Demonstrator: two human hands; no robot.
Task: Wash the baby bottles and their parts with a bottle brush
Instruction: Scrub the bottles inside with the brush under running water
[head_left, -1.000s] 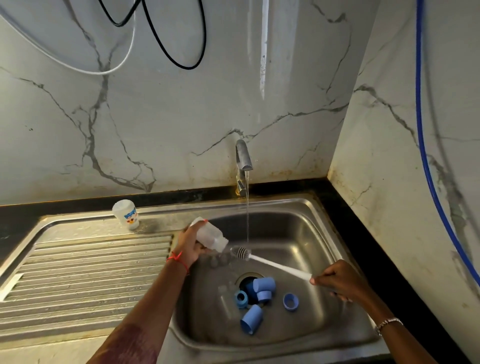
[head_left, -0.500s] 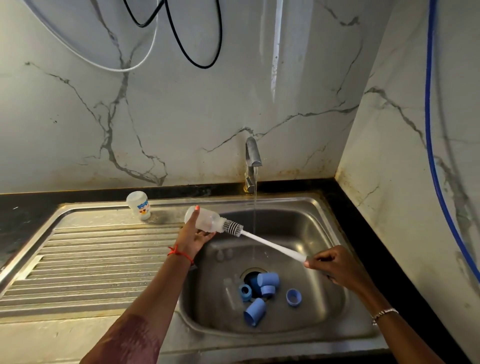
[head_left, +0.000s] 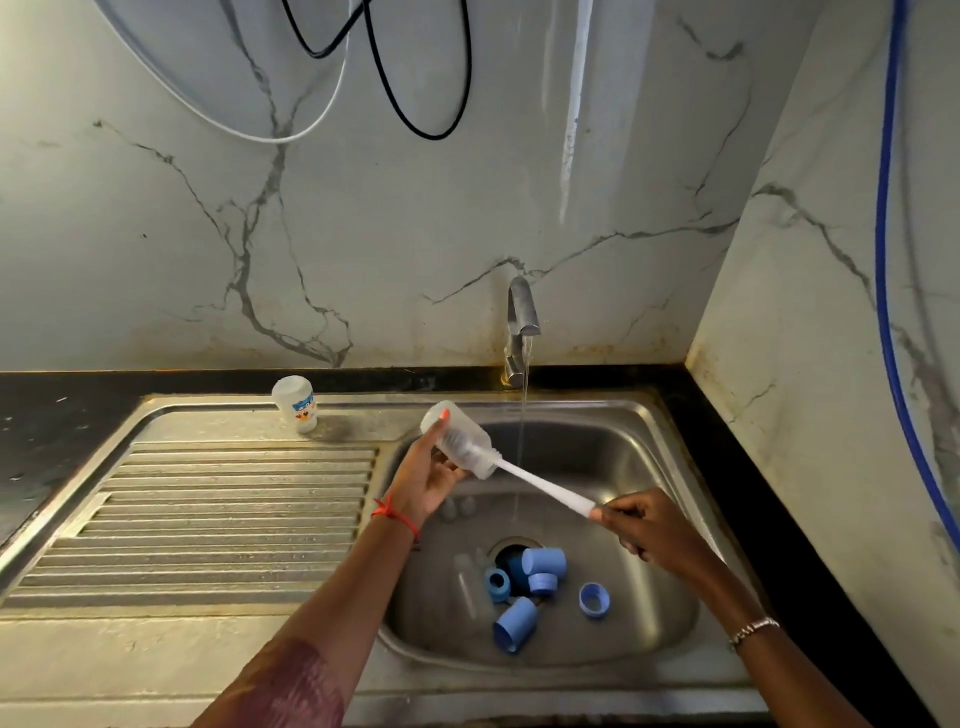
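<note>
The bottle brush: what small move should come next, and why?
Probably twist the bottle brush and slide it in and out a little. Its head sits inside the clear bottle, which the left hand holds tilted over the sink, while the right hand grips the handle's end, so the inner walls can be scrubbed now.

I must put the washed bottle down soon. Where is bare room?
The ridged drainboard is bare, between the black counter, the small printed bottle and the basin. The pale front ledge below it is free too. The basin floor is crowded: blue caps and rings around the drain, clear parts beside them.
</note>
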